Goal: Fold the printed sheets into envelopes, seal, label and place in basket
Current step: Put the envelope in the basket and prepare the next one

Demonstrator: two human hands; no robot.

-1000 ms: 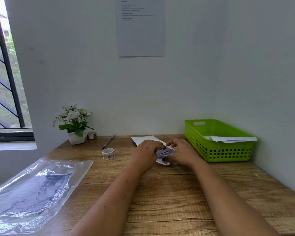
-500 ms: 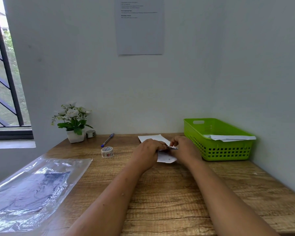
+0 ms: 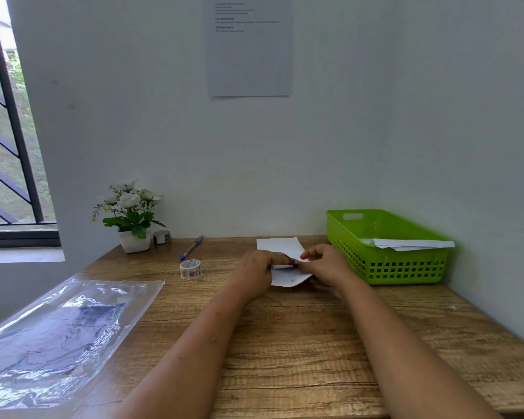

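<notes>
A small white folded sheet (image 3: pixel 288 278) lies on the wooden desk (image 3: pixel 285 343) in the middle, and both hands pinch its upper edge. My left hand (image 3: pixel 259 269) grips it from the left, my right hand (image 3: pixel 325 266) from the right, fingertips meeting over the paper. Another white sheet (image 3: pixel 280 246) lies flat just behind them. The green basket (image 3: pixel 387 267) stands at the right against the wall with white papers (image 3: pixel 412 244) inside. A roll of patterned tape (image 3: pixel 190 269) and a blue pen (image 3: pixel 191 247) lie to the left of my hands.
A large clear plastic sleeve (image 3: pixel 55 337) covers the desk's near left. A potted white flower (image 3: pixel 130 216) and a small metal-coloured roll (image 3: pixel 162 236) sit at the back left by the window. A printed notice (image 3: pixel 250 45) hangs on the wall.
The folded sheet has gone from raised and angled between my fingers to lying lower and flatter on the desk. My hands stayed in nearly the same place; the view shifted slightly.
</notes>
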